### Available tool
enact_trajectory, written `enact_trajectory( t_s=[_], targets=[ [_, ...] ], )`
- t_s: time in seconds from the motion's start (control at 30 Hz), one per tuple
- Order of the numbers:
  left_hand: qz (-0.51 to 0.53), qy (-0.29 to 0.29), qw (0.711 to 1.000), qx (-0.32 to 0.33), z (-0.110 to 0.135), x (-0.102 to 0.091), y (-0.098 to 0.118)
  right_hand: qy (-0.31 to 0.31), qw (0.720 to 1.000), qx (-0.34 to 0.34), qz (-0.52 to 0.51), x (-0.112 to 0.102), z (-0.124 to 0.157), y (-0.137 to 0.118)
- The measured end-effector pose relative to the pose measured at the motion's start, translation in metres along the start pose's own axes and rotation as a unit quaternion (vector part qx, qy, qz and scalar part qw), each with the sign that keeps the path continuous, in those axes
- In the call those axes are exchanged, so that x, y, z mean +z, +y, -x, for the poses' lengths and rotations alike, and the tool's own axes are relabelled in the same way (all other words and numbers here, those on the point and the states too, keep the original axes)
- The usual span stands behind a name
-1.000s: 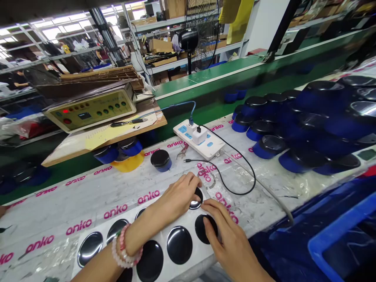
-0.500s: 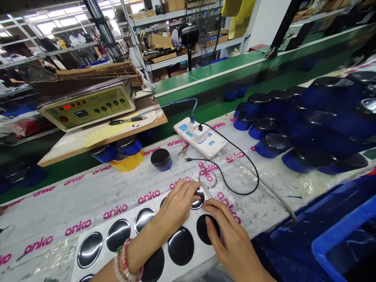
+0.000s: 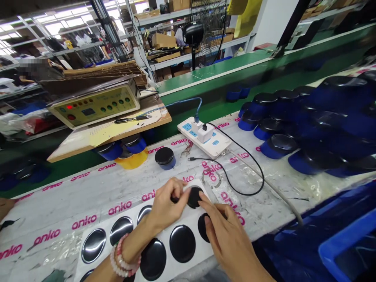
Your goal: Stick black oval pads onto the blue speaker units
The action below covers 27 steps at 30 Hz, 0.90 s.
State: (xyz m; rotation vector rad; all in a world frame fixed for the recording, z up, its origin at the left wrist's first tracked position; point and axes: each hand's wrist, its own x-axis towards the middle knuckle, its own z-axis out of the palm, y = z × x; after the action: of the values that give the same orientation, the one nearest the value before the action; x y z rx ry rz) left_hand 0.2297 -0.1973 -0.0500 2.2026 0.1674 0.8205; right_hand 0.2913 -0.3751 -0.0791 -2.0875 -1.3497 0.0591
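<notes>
A white sheet (image 3: pixel 202 184) bearing rows of glossy black round stickers (image 3: pixel 182 243) lies on the table in front of me. My left hand (image 3: pixel 172 201), with a beaded bracelet (image 3: pixel 123 256) at its wrist, is closed, fingers curled and thumb at the left edge of the black round sticker (image 3: pixel 194 197) in the sheet's far corner. My right hand (image 3: pixel 229 231) touches that sticker's right edge with outstretched fingertips. Its thumb rests apart, over the neighbouring sticker (image 3: pixel 203 228), which it partly covers.
Beyond the sheet stand a blue, black-topped round piece (image 3: pixel 164 158) and a white power strip (image 3: pixel 205 139) with a black cable (image 3: pixel 248 192). Many similar pieces (image 3: pixel 279 145) crowd the right. A control box (image 3: pixel 94 105) sits on a wooden board, left. A blue crate (image 3: pixel 346 235) is at lower right.
My left hand has drawn back slightly left, its fingers now curled rather than laid over the corner sticker. More of that sticker shows. My right fingertips have shifted onto its edge.
</notes>
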Motion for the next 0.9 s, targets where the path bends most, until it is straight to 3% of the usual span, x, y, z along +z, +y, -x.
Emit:
enact_trajectory(
  t_s=[0.1,0.17,0.2,0.27,0.33,0.4,0.57,0.8,0.9],
  targets=[
    [0.015,0.105,0.994,-0.037,-0.006,-0.023,0.002,-0.001,0.999,-0.013,0.044,0.002,0.000,-0.004],
    [0.002,0.131,0.990,-0.060,-0.007,-0.039,0.006,0.014,0.997,-0.019,0.072,0.004,0.000,-0.007],
    [-0.021,0.101,0.993,-0.062,-0.005,-0.046,0.008,0.023,0.996,-0.019,0.086,0.005,-0.001,-0.009],
    [-0.092,-0.034,0.994,-0.045,0.000,-0.055,0.010,0.034,0.994,-0.026,0.104,0.006,-0.004,-0.013],
    [-0.163,-0.193,0.967,-0.020,0.007,-0.058,0.009,0.029,0.993,-0.057,0.102,0.009,-0.010,-0.017],
    [-0.201,-0.280,0.939,-0.004,0.013,-0.057,0.005,0.013,0.991,-0.091,0.093,0.012,-0.016,-0.020],
    [-0.225,-0.311,0.923,0.004,0.013,-0.051,-0.004,-0.009,0.993,-0.076,0.093,0.020,-0.022,-0.022],
    [-0.200,-0.357,0.913,0.007,0.001,-0.053,-0.002,-0.010,0.990,-0.065,0.129,0.022,-0.021,-0.024],
    [-0.218,-0.331,0.918,0.005,0.009,-0.056,-0.004,-0.010,0.991,-0.056,0.125,0.023,-0.021,-0.025]
  ],
)
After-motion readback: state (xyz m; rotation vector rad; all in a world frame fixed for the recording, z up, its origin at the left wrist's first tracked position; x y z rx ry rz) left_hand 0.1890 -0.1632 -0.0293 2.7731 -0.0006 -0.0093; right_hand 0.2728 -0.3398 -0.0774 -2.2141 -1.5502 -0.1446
